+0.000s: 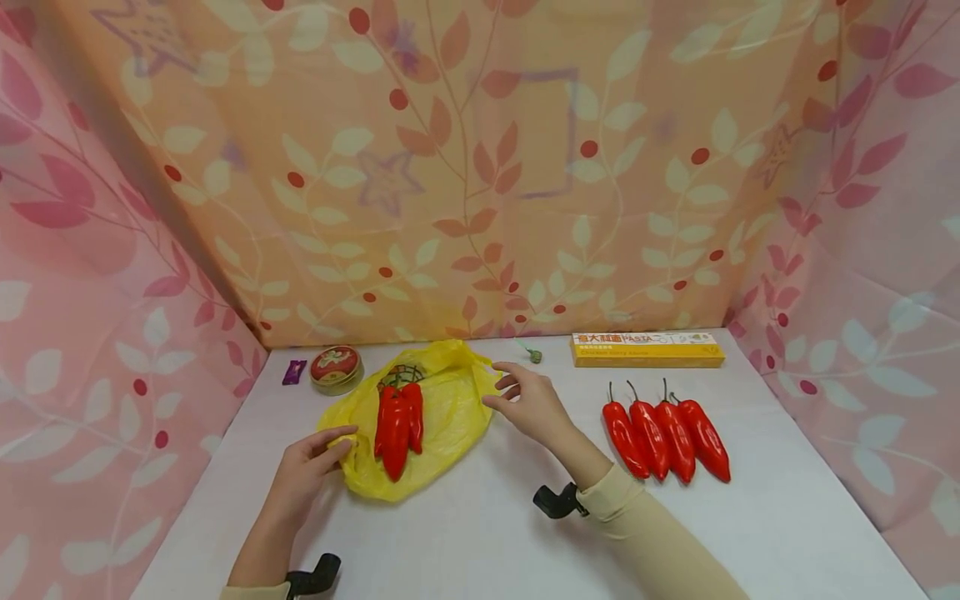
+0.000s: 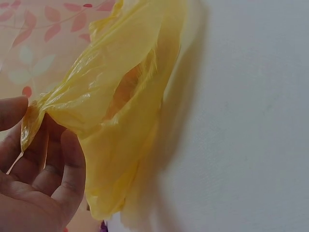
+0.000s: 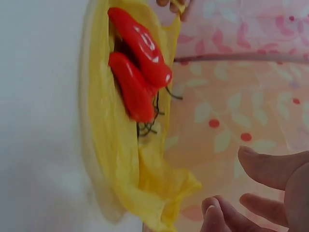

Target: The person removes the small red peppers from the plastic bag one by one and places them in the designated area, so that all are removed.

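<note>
Left hand (image 1: pixel 311 462) is seen pinching the near edge of a yellow plastic bag (image 1: pixel 442 417), the film gathered between thumb and fingers, as the left wrist view confirms (image 2: pixel 34 159); this grip probably serves to keep the thin film from sliding on the table. Right hand (image 1: pixel 528 404) is held just beside the bag's far edge with its fingers loosely spread and nothing clasped in them; whether a fingertip brushes the film cannot be told. The bag lies flat on the white table (image 1: pixel 480 533), toward its left half, with its mouth spread wide so that what lies on it is exposed. Red peppers (image 1: pixel 397 421) are seen lying on the bag, side by side with tips toward the person and dark stems pointing away, which the right wrist view also shows (image 3: pixel 140 67). Well apart to the right, four more peppers (image 1: pixel 667 437) are laid in a neat row on the bare table. Behind them, against the leaf-patterned cloth, a yellow box (image 1: pixel 647 350) is set. A round tin (image 1: pixel 335 367) and a small purple wrapper (image 1: pixel 294 372) lie by the back left corner.
</note>
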Tool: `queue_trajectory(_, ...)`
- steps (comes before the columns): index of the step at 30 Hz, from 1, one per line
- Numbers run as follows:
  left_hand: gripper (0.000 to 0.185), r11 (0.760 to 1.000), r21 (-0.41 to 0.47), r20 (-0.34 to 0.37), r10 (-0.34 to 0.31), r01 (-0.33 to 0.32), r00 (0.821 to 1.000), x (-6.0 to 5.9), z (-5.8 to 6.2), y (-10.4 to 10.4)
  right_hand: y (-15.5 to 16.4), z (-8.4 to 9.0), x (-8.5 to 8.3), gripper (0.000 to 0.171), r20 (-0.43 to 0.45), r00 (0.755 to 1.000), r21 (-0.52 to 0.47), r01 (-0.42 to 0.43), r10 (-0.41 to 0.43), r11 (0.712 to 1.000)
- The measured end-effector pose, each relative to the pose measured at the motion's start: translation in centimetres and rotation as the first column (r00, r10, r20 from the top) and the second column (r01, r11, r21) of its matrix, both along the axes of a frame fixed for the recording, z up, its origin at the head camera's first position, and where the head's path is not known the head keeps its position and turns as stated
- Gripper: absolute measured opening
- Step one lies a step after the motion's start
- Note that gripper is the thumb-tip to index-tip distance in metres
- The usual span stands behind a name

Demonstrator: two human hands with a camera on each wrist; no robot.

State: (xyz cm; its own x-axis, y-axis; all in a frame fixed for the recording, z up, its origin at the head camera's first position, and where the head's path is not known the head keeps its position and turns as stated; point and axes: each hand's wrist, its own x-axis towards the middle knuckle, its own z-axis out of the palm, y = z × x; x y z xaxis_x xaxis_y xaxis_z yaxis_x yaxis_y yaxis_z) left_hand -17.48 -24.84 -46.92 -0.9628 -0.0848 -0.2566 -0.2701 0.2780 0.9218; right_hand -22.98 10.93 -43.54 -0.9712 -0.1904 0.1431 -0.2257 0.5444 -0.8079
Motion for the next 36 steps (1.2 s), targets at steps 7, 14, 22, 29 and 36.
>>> queue_trajectory(7, 0.041, 1.000, -0.002, 0.003, 0.004, -0.004, 1.000, -0.1, 0.1, 0.0, -4.2, 0.6, -0.3, 0.059, 0.002, 0.997, -0.013, -0.072, 0.072, 0.997)
queue_trajectory(14, 0.041, 1.000, 0.012, -0.002, 0.001, -0.001, 1.000, -0.1, 0.1, 0.0, -8.1, -0.9, -1.6, 0.063, 0.028, 0.992, -0.097, -0.123, 0.126, 0.988)
queue_trajectory(22, 0.041, 1.000, 0.006, 0.008, 0.010, -0.010, 1.000, 0.1, 0.0, -0.2, -12.4, -2.7, -2.1, 0.070, 0.128, 0.981, -0.037, -0.141, 0.145, 0.989)
queue_trajectory(29, 0.042, 1.000, 0.005, 0.004, 0.006, -0.006, 1.000, 0.1, -0.2, -0.2, -15.0, -3.2, -1.8, 0.071, 0.171, 0.983, 0.130, -0.092, 0.069, 0.987)
queue_trajectory(36, 0.042, 1.000, -0.002, -0.006, -0.008, 0.008, 1.000, 0.1, -0.1, -0.2, -16.2, -4.0, -1.7, 0.079, 0.181, 0.983, 0.234, -0.057, 0.014, 0.971)
